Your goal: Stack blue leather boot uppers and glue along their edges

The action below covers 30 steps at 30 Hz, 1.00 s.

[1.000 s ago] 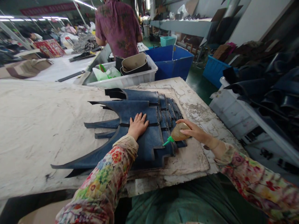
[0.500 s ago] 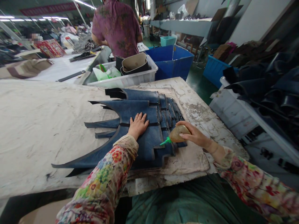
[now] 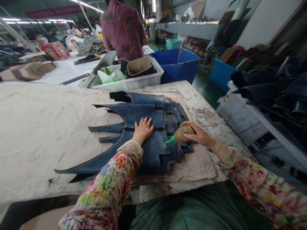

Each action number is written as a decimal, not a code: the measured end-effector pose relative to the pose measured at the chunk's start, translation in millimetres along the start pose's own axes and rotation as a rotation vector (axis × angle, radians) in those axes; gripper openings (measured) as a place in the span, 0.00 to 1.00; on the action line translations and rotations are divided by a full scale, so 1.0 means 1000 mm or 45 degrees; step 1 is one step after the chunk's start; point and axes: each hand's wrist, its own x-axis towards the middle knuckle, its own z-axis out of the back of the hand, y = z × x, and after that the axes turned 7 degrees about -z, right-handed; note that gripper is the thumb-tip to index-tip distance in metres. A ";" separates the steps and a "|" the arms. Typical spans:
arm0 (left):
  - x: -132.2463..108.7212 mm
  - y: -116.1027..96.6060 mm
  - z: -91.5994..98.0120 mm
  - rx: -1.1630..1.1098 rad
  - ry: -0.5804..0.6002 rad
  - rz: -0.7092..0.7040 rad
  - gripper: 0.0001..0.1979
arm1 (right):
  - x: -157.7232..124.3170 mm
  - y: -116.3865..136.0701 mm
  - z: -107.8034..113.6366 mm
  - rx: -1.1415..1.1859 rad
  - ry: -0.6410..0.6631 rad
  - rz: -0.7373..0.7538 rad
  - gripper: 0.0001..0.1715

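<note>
A fanned stack of dark blue cut material pieces (image 3: 141, 111) lies on the stained worktable (image 3: 35, 127). My left hand (image 3: 143, 129) presses flat on the top piece, fingers spread. My right hand (image 3: 198, 134) grips a small amber squeeze bottle (image 3: 181, 134) with a green nozzle. The nozzle tip touches the stepped right edges of the stacked pieces. A glue-crusted board (image 3: 192, 166) lies under the stack's near right corner.
A white bin (image 3: 134, 81) holding rolled material stands behind the table. Beyond it are blue crates (image 3: 177, 64) and a person in a purple shirt (image 3: 123, 28). White bins with dark pieces (image 3: 268, 95) fill the right side.
My right hand has drawn the bottle's nozzle slightly away from me along the stepped edges. The left hand has stayed pressed on the stack. The view has shifted a little.
</note>
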 end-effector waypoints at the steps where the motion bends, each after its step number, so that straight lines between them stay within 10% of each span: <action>1: 0.000 0.000 0.000 0.000 0.003 0.003 0.28 | 0.003 -0.001 -0.001 -0.012 -0.027 0.013 0.25; 30: -0.001 0.001 -0.001 0.000 -0.024 -0.008 0.27 | 0.074 -0.026 -0.004 -0.190 -0.344 0.184 0.25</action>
